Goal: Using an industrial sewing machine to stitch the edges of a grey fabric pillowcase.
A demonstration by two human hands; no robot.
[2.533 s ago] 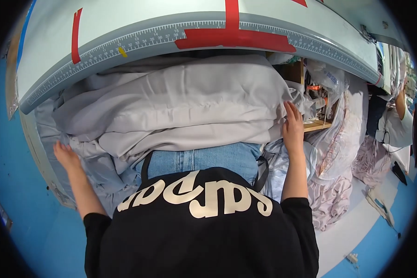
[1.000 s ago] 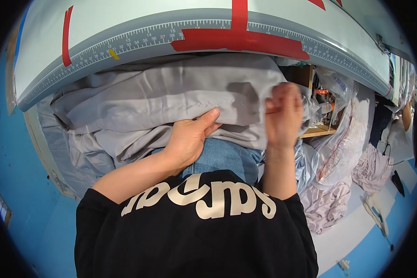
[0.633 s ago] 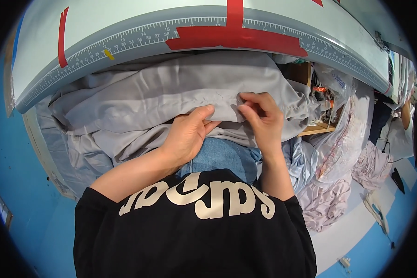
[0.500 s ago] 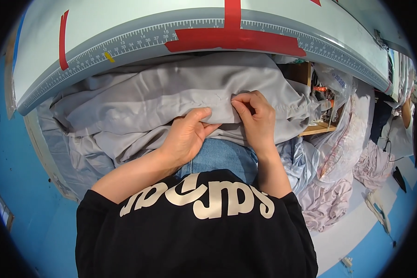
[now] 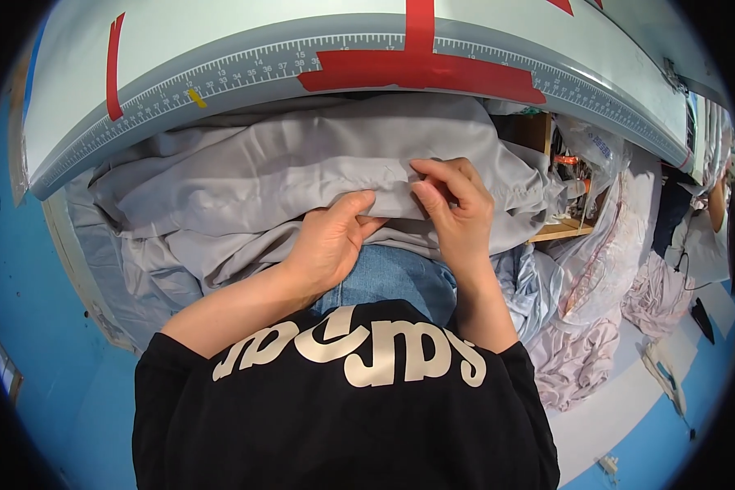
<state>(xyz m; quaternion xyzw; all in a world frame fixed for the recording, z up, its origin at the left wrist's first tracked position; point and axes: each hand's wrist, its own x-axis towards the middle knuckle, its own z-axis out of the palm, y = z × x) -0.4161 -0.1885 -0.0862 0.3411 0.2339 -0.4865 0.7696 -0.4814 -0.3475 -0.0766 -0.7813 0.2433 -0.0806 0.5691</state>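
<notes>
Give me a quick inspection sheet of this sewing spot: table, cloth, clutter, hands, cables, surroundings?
Surface: grey table with a ruler edge and red tape strips.
Job's things: grey fabric bunched in the lap, hanging under the table edge.
Clutter: clear plastic bags and pale cloth piles on the right.
Hands: left hand and right hand pinch a fabric fold together.
Cables: nothing seen.
Surroundings: blue floor; another person's arm at far right.

head-worn fisheye view, facing steeply down, close over grey fabric [image 5: 302, 171]
</notes>
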